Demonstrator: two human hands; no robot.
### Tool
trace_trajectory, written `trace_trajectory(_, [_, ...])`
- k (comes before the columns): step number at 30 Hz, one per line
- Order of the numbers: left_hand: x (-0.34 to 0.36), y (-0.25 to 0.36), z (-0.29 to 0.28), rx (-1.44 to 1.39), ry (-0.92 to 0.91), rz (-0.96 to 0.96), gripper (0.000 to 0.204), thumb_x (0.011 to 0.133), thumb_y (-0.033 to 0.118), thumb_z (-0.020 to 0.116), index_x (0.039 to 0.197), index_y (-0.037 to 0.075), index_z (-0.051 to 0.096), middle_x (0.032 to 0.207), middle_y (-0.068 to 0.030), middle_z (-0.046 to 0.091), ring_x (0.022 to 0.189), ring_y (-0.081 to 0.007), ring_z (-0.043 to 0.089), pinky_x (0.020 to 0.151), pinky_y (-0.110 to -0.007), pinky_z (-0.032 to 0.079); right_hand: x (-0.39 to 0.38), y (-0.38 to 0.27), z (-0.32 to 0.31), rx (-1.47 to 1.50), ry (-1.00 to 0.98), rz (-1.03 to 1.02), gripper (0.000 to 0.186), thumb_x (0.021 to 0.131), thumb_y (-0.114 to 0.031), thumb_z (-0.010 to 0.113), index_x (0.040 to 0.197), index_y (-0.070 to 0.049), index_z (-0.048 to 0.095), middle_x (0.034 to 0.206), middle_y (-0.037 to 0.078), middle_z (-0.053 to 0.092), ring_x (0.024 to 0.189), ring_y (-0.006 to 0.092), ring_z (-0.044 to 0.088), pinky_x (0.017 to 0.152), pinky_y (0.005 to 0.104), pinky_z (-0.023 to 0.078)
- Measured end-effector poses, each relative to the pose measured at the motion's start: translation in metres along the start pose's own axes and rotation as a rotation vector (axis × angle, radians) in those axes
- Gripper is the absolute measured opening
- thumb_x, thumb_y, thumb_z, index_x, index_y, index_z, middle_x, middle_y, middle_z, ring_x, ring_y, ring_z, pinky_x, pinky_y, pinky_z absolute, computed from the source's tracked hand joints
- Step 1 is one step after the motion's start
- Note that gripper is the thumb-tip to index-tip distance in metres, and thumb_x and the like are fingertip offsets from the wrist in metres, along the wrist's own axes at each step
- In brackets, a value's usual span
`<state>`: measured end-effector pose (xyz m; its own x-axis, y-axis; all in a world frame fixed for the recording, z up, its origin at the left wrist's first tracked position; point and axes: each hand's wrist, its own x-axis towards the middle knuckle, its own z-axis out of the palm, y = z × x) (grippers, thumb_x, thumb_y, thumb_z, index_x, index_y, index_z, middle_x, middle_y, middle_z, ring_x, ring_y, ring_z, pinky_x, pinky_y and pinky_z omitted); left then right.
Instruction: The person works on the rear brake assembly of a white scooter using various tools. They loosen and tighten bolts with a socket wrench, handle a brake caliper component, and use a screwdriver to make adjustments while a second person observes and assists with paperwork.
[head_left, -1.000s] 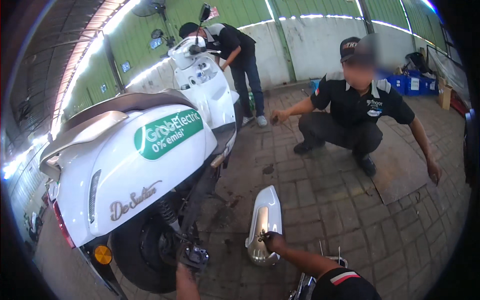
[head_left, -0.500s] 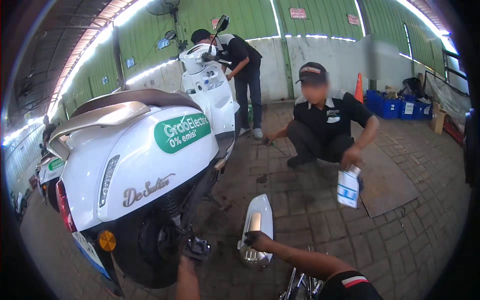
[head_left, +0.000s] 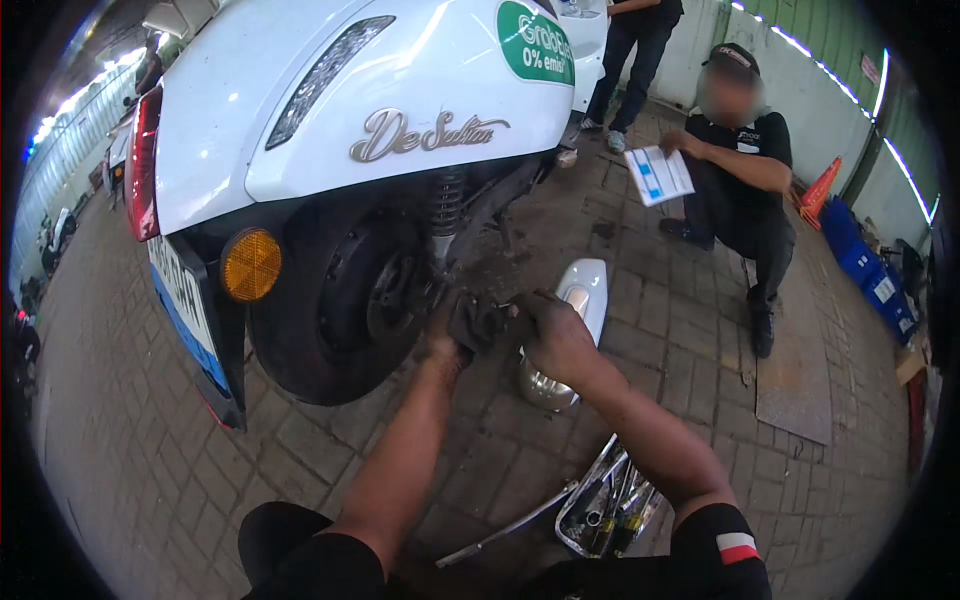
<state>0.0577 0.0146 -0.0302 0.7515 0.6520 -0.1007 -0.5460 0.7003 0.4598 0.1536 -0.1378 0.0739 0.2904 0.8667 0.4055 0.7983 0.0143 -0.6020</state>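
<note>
My left hand (head_left: pixel 452 335) is closed round a dark, blocky brake caliper (head_left: pixel 478 318) beside the rear wheel (head_left: pixel 345 310) of a white scooter (head_left: pixel 400 85). Close against the caliper's right side is my right hand (head_left: pixel 557 338), its fingers pinched together. Whatever small thing they hold is too dark to make out. Behind and below that hand, a white and chrome scooter cover (head_left: pixel 590 290) lies on the paving, partly hidden by it. The scooter's shock absorber spring (head_left: pixel 447 208) rises above the caliper.
A metal tray (head_left: pixel 572 535) of wrenches and yellow-handled tools lies below my right forearm, with a long metal bar (head_left: pixel 505 527) beside it. To the right a person (head_left: pixel 745 170) squats with a white-and-blue packet (head_left: pixel 660 176). Another person (head_left: pixel 632 60) stands beyond the scooter.
My view has moved closer to the rear wheel. My right hand has left the white and chrome cover and come to the caliper in my left hand. The squatting person has raised the packet.
</note>
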Motion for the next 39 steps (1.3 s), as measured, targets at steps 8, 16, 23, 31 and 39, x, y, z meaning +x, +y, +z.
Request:
trace_trajectory(8, [0.004, -0.006, 0.008, -0.015, 0.104, 0.043, 0.021, 0.085, 0.022, 0.059, 0.095, 0.004, 0.059, 0.090, -0.0079, 0.061, 0.083, -0.0214, 0.061, 0.075, -0.033, 0.050, 0.008, 0.006, 0.005, -0.138, -0.037, 0.094, 0.023, 0.080, -0.021, 0.060, 0.091, -0.001, 0.062, 0.086, 0.025, 0.062, 0.084, 0.0408, 0.060, 0.072, 0.0455, 0.048])
trace_trajectory(16, [0.001, -0.005, 0.006, 0.092, 0.106, 0.126, 0.021, 0.085, 0.023, 0.059, 0.095, 0.004, 0.060, 0.089, -0.0069, 0.061, 0.080, -0.0199, 0.060, 0.072, -0.034, 0.048, 0.015, 0.008, 0.011, -0.020, -0.057, 0.181, 0.027, 0.077, -0.016, 0.060, 0.096, 0.002, 0.062, 0.088, 0.027, 0.062, 0.086, 0.0421, 0.060, 0.074, 0.0450, 0.048])
trace_trajectory(23, [0.001, -0.005, -0.002, 0.209, 0.011, 0.116, 0.026, 0.093, 0.030, 0.049, 0.103, 0.007, 0.056, 0.094, -0.0055, 0.060, 0.088, -0.0205, 0.058, 0.076, -0.033, 0.049, 0.016, 0.015, 0.019, -0.086, -0.063, 0.112, 0.026, 0.076, -0.017, 0.060, 0.093, 0.003, 0.062, 0.089, 0.027, 0.062, 0.086, 0.0431, 0.059, 0.077, 0.0446, 0.048])
trace_trajectory(31, [0.004, -0.008, -0.011, 0.037, -0.042, 0.122, 0.025, 0.088, 0.029, 0.051, 0.095, 0.006, 0.060, 0.091, -0.0072, 0.062, 0.080, -0.0194, 0.061, 0.071, -0.034, 0.051, -0.004, -0.026, 0.034, 0.724, -0.088, 0.770, 0.047, 0.096, -0.044, 0.043, 0.108, -0.001, 0.057, 0.084, 0.009, 0.062, 0.072, 0.0153, 0.055, 0.064, 0.0304, 0.046])
trace_trajectory(39, [-0.018, 0.004, 0.020, 0.133, -0.163, -0.029, 0.029, 0.086, 0.033, 0.051, 0.094, 0.007, 0.061, 0.087, -0.0093, 0.063, 0.076, -0.0218, 0.062, 0.064, -0.034, 0.052, -0.040, 0.019, 0.068, 0.285, -0.060, 0.261, 0.029, 0.097, -0.025, 0.047, 0.100, 0.003, 0.055, 0.074, 0.026, 0.054, 0.065, 0.0290, 0.049, 0.065, 0.0392, 0.043])
